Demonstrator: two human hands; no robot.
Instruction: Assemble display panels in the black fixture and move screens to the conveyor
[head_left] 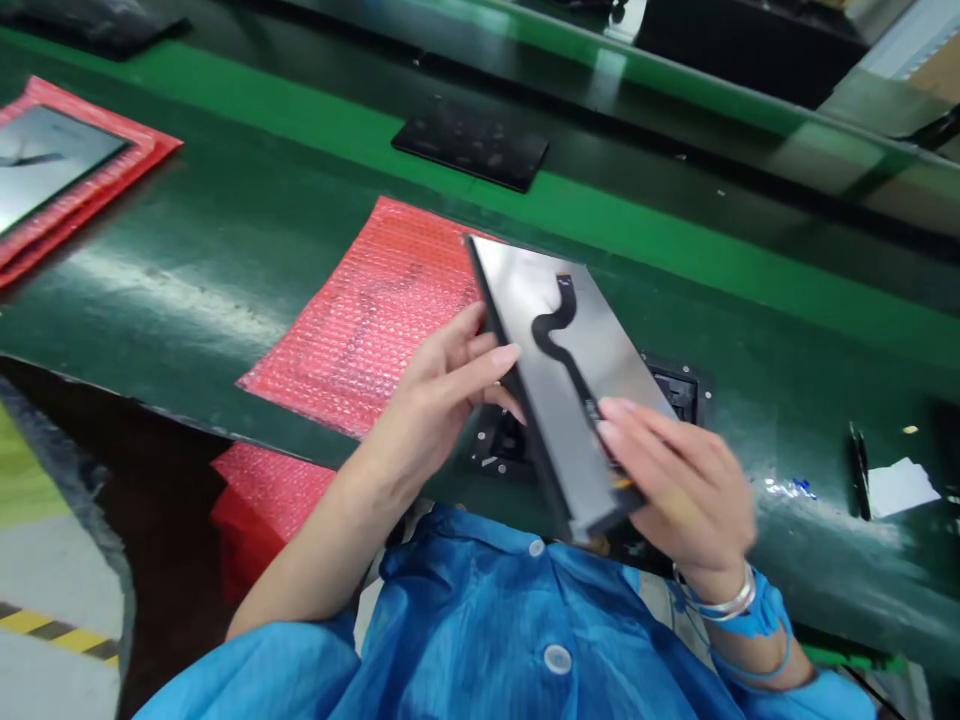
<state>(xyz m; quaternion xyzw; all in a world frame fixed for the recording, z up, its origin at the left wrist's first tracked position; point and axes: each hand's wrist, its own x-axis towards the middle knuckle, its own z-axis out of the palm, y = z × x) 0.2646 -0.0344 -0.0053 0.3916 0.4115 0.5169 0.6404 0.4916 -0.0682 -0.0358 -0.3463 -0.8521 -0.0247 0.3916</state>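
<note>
Tilted in front of my chest is an LCD screen panel [600,330], its silver back facing up with a black ribbon cable [553,338] curving along it. My left hand [457,375] grips the panel's left edge, thumb on top and fingers beneath. On the lower right side my right hand [679,480] is closed around the panel, its fingers lying over the lower part of the cable. Beneath the panel, a black device housing [679,390] lies on the bench, mostly hidden. A red bubble-wrap bag [375,310] lies flat beside my left hand.
At far left another screen panel [60,150] rests on red bubble wrap [150,140]. A black flat panel [472,145] lies towards the back of the green bench [225,220]. Tweezers [859,470] and a white scrap [900,488] are at right. More red bubble wrap [277,490] hangs below the front edge.
</note>
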